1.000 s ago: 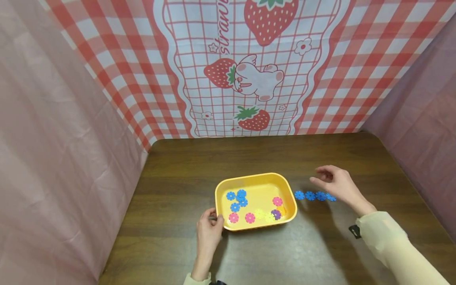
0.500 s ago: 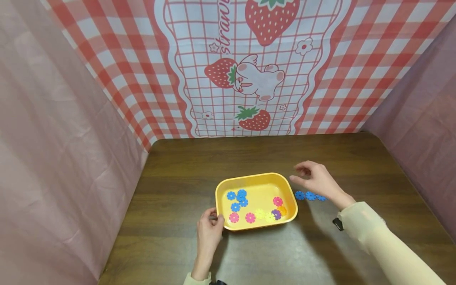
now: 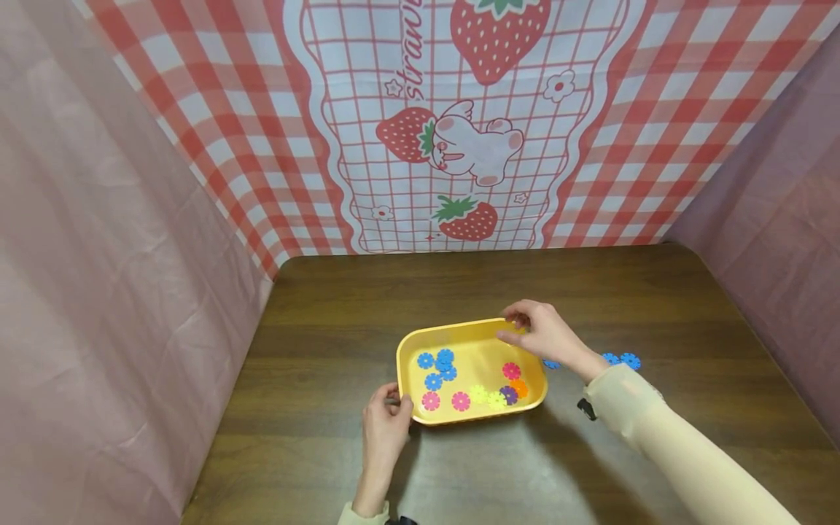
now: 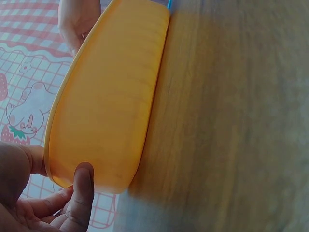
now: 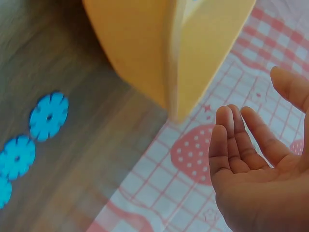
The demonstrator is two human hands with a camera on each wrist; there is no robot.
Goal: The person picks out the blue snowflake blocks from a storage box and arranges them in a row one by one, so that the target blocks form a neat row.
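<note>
A yellow plastic tray (image 3: 453, 329) sits on the table. My left hand (image 3: 386, 426) grips its near left corner, thumb and fingers on either side of the rim in the left wrist view. Over the far right corner hovers my right hand (image 3: 550, 335), fingers loosely bent, with nothing in them in the right wrist view. Inside the tray lie several blue snowflake discs (image 3: 433, 381) at the left, pink ones (image 3: 461, 401), yellow ones (image 3: 496, 399), a purple one (image 3: 507, 395) and an orange one (image 3: 520, 389). To the right, blue snowflake discs (image 3: 631, 361) form a row, partly hidden by my right forearm.
The brown wooden table (image 3: 328, 328) carries the tray and the row of discs. A strawberry-print checked cloth (image 3: 590, 146) hangs behind it. Pink curtains (image 3: 131, 255) close off both sides.
My right hand has moved left from above the row of blue discs to the tray's far right corner. My left hand and the tray have stayed in place.
</note>
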